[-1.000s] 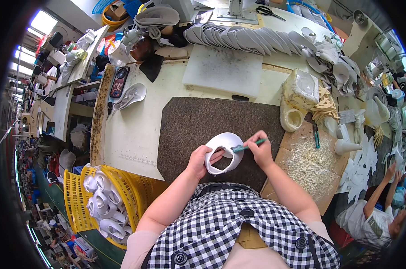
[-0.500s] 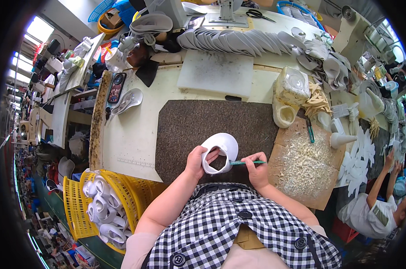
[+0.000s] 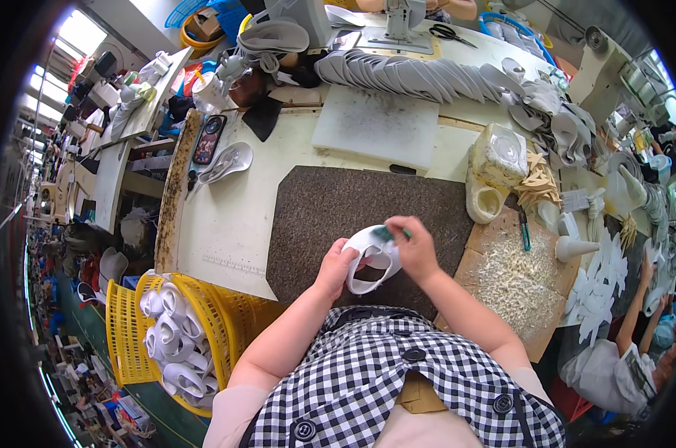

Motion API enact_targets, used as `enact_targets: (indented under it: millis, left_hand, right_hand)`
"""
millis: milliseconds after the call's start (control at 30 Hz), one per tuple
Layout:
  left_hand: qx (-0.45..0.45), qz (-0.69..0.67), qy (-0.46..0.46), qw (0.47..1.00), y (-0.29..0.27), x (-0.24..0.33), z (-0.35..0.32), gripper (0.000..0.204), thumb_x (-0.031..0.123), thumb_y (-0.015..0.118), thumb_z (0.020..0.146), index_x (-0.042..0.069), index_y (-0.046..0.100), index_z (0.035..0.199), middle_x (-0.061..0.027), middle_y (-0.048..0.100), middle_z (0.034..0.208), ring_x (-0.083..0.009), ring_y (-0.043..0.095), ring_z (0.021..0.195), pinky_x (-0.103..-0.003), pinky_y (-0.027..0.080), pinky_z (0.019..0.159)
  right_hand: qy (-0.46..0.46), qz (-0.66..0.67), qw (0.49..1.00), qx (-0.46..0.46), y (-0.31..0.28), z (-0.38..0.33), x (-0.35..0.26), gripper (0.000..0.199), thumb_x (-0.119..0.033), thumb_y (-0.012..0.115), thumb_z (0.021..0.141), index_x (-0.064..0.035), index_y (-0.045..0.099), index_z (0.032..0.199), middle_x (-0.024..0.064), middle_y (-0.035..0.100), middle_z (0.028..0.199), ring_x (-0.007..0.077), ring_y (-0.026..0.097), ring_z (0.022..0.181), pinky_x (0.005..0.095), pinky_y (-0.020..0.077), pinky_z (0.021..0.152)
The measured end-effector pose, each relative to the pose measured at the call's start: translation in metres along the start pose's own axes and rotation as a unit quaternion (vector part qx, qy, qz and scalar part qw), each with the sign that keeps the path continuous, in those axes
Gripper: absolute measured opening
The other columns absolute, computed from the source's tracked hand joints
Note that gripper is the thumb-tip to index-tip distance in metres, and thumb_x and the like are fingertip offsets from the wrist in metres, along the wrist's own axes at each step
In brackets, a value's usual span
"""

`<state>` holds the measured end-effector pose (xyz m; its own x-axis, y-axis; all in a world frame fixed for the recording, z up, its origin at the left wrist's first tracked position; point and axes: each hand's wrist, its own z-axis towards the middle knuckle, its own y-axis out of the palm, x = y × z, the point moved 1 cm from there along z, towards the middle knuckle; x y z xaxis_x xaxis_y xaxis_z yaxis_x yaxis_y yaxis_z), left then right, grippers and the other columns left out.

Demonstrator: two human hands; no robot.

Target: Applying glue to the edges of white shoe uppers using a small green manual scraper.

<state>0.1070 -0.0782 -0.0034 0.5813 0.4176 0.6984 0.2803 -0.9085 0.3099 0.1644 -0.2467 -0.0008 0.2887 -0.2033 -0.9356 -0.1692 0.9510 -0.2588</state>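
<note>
A white shoe upper (image 3: 362, 240) with an oval opening is held in front of me, over the near edge of the dark mat. My left hand (image 3: 335, 266) grips its left side, thumb on top and fingers partly inside the opening. My right hand (image 3: 418, 250) is closed round a thin green-handled tool (image 3: 383, 233), blurred by motion. The tool lies across the upper's far side; its tip cannot be made out. Below the tool, the right fingers are close to the upper's right edge.
The dark mat (image 3: 323, 201) covers the table's middle. At right stand a crusted glue container (image 3: 486, 201) and cardboard (image 3: 495, 261) with pale scraps and another green tool (image 3: 525, 231). A yellow basket (image 3: 222, 328) of white uppers is at lower left. Another person (image 3: 614, 373) works at far right.
My right hand has moved from the upper's right side up to its far side, bringing the green tool along. The upper has turned in my left hand. The whole view has shifted slightly.
</note>
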Motion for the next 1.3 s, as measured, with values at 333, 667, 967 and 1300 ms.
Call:
enact_targets:
  millis: [333,667,967,1300]
  left_hand:
    - [0.078,0.251,0.074,0.962,-0.021,0.007,-0.002,0.036,0.017,0.062,0.078,-0.001,0.051,0.108,-0.0104,0.059,0.088,-0.0153,0.057,0.079,-0.028,0.047,0.069]
    - [0.027,0.237,0.142,0.961,-0.025,-0.021,-0.040,0.049,0.025,0.068,0.070,-0.002,0.055,0.109,-0.0127,0.062,0.093,-0.0184,0.058,0.086,-0.030,0.046,0.077]
    - [0.265,0.117,0.177,0.941,-0.114,-0.039,-0.090,0.064,0.011,0.068,0.065,-0.004,0.040,0.121,-0.0158,0.058,0.099,-0.0211,0.058,0.087,-0.031,0.049,0.075]
    - [0.660,-0.202,0.334,0.642,-0.357,-0.050,-0.273,0.026,0.014,0.057,0.076,0.001,0.051,0.097,-0.0069,0.056,0.086,-0.0152,0.054,0.075,-0.027,0.045,0.068]
  right_hand:
    - [0.107,0.071,0.990,0.054,-0.034,-0.013,0.000,0.011,-0.008,0.054,0.087,-0.0031,0.057,0.097,0.0063,0.057,0.090,0.0129,0.058,0.077,0.0228,0.0504,0.061]
    - [0.074,0.136,0.988,0.016,-0.017,-0.042,-0.014,0.017,-0.016,0.048,0.092,-0.0040,0.053,0.104,0.0059,0.053,0.099,0.0139,0.056,0.083,0.0239,0.0517,0.063]
    - [0.134,0.134,0.980,-0.056,-0.001,-0.030,-0.008,0.021,-0.021,0.049,0.091,-0.0048,0.051,0.105,0.0051,0.052,0.100,0.0131,0.056,0.082,0.0221,0.0526,0.057]
    - [0.195,0.141,0.966,-0.091,0.043,-0.027,-0.020,0.022,-0.022,0.050,0.091,-0.0053,0.051,0.104,0.0045,0.053,0.094,0.0115,0.057,0.076,0.0212,0.0521,0.054]
